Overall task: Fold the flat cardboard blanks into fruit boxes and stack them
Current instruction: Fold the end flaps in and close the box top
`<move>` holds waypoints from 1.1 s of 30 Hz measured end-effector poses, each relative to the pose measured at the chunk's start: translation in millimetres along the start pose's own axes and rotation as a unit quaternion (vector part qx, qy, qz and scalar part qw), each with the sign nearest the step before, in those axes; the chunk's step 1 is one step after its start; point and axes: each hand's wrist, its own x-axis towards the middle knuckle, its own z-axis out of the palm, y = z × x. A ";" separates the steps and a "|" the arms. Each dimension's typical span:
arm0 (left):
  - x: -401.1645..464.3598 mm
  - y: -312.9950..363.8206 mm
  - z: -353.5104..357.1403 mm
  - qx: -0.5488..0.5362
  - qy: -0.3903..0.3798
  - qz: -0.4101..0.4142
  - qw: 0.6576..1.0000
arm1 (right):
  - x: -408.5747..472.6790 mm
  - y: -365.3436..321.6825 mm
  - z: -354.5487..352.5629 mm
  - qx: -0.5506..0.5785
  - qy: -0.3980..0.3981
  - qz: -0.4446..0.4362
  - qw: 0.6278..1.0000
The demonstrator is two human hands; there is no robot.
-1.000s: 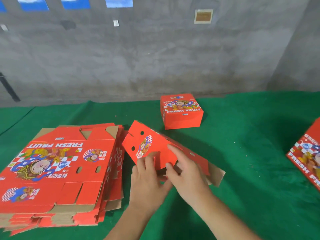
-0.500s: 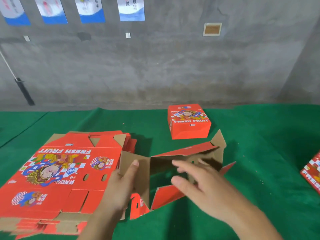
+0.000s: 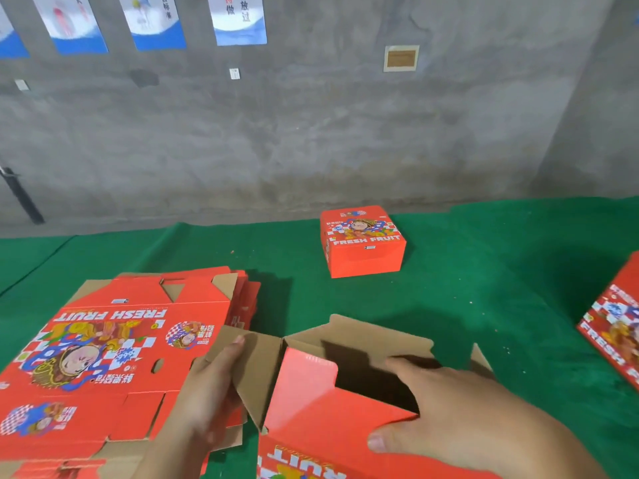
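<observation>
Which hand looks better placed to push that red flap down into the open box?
The right hand, probably: it lies on the red flap. The left hand holds the brown side flap.

left hand (image 3: pixel 211 392): bare, no glove, ring or watch | right hand (image 3: pixel 460 409): bare | forearms: unsleeved
</observation>
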 end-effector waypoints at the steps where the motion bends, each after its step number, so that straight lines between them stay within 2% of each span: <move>1: 2.0 -3.6 2.3 0.025 0.019 0.003 1.000 | 2.2 2.1 2.6 0.006 -0.005 0.008 1.000; 4: 1.2 -15.3 10.3 0.122 0.063 0.083 0.987 | 15.2 10.8 11.4 -0.003 0.006 0.047 0.999; 6: -5.5 -22.3 14.0 0.225 0.075 0.169 0.957 | 23.7 15.5 19.7 -0.022 0.009 0.056 0.998; 8: -13.0 -26.3 16.8 0.329 0.083 0.253 0.906 | 31.6 14.8 30.1 -0.032 0.007 0.053 0.998; 11: -21.9 -31.9 22.7 0.434 0.007 0.348 0.831 | 49.6 12.2 47.1 -0.079 0.070 0.041 0.994; 13: -26.3 -41.1 26.7 0.520 -0.008 0.383 0.763 | 56.5 7.0 52.2 -0.108 0.131 0.051 0.984; 15: -31.3 -49.7 29.2 0.561 0.000 0.391 0.729 | 58.5 3.2 55.3 -0.122 0.177 0.067 0.974; 20: -29.2 -49.3 24.1 0.564 0.006 0.406 0.719 | 55.2 -6.7 68.4 -0.126 0.217 0.073 0.965; 26: -34.4 -56.5 27.1 0.566 0.071 0.426 0.702 | 49.3 3.4 66.4 -0.129 0.189 0.026 0.973; 30: -36.5 -61.4 20.8 0.536 0.128 0.413 0.725 | 42.3 40.0 53.1 -0.072 0.174 0.035 0.982; 33: -38.4 -63.8 17.0 0.513 0.134 0.420 0.736 | 35.3 68.2 57.3 -0.076 0.121 0.067 0.987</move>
